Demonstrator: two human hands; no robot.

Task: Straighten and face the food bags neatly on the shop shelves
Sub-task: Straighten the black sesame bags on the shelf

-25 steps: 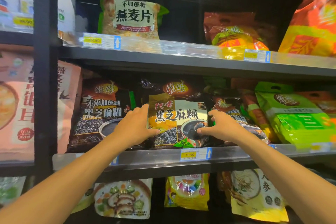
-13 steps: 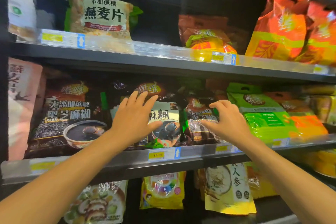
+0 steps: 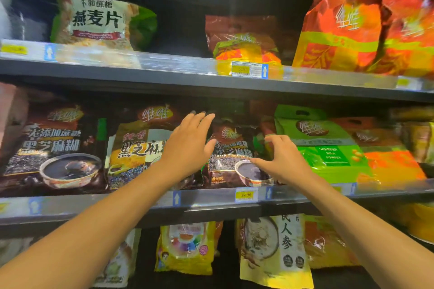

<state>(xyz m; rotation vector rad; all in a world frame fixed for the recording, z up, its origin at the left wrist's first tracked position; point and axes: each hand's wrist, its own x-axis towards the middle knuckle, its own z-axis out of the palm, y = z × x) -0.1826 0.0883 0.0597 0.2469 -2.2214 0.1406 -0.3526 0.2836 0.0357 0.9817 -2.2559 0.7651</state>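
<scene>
On the middle shelf (image 3: 211, 204) stand dark sesame-paste bags: a large one at the left (image 3: 54, 145), a yellow-labelled one (image 3: 133, 148) and a smaller dark one (image 3: 232, 150) set further back. My left hand (image 3: 187, 145) reaches in with fingers straight, in front of the yellow-labelled bag's right edge and beside the smaller bag. My right hand (image 3: 281, 159) hovers at that smaller bag's right side, fingers spread and slightly bent, thumb over its bowl picture. Neither hand clearly grips anything.
A green soybean-powder bag (image 3: 321, 148) and orange bags (image 3: 387, 162) sit right of my right hand. The upper shelf (image 3: 164, 77) carries an oat bag (image 3: 98, 21), a brown-orange bag (image 3: 242, 40) and big orange bags (image 3: 361, 23). Yellow bags (image 3: 185, 246) hang below.
Both hands have left the yellow-labelled bag and moved right to the smaller dark bag. My view has also shifted right and closer to the shelf.
</scene>
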